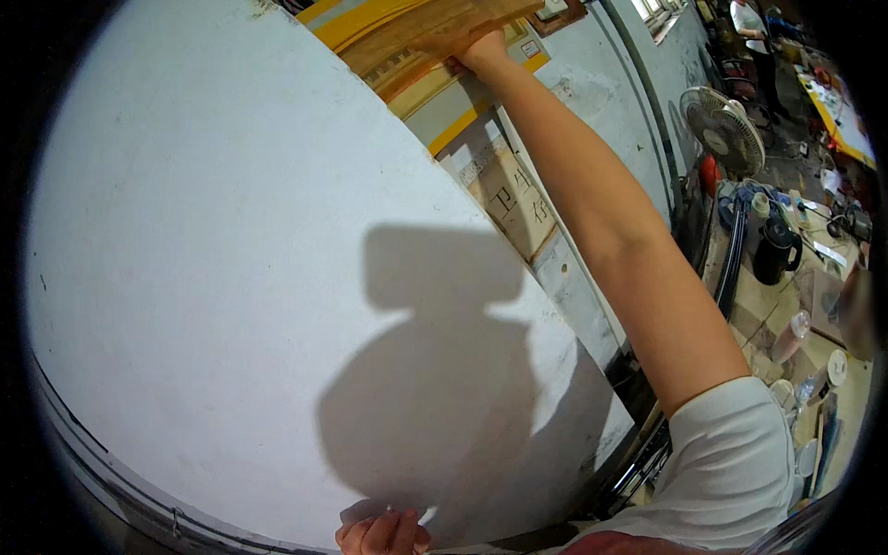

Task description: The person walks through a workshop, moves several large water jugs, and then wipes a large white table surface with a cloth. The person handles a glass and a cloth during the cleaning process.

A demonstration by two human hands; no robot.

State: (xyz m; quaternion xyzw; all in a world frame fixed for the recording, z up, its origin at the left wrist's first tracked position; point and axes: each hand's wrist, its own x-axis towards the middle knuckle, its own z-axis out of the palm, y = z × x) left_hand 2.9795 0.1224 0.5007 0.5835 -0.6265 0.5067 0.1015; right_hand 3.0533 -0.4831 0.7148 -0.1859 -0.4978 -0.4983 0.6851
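My right arm stretches up and away past the edge of a large white board (203, 240). At its end, my right hand (476, 51) is closed on the edge of a brown, wood-coloured panel (398, 51); part of the hand is hard to separate from it. Yellow-edged frames (449, 129) lie under and around that panel. Low in the picture, my left hand (384, 534) is at the near edge of the white board, its fingers curled closed. What it holds, if anything, is hidden. A dark shadow falls across the board.
On the right, a cluttered table (763, 310) bears a black kettle (777, 250), a pink-white bottle (791, 336) and tubs. A fan (721, 129) stands beyond it. A pipe (647, 102) runs along the wall. Far off, a person (754, 42) stands near another table.
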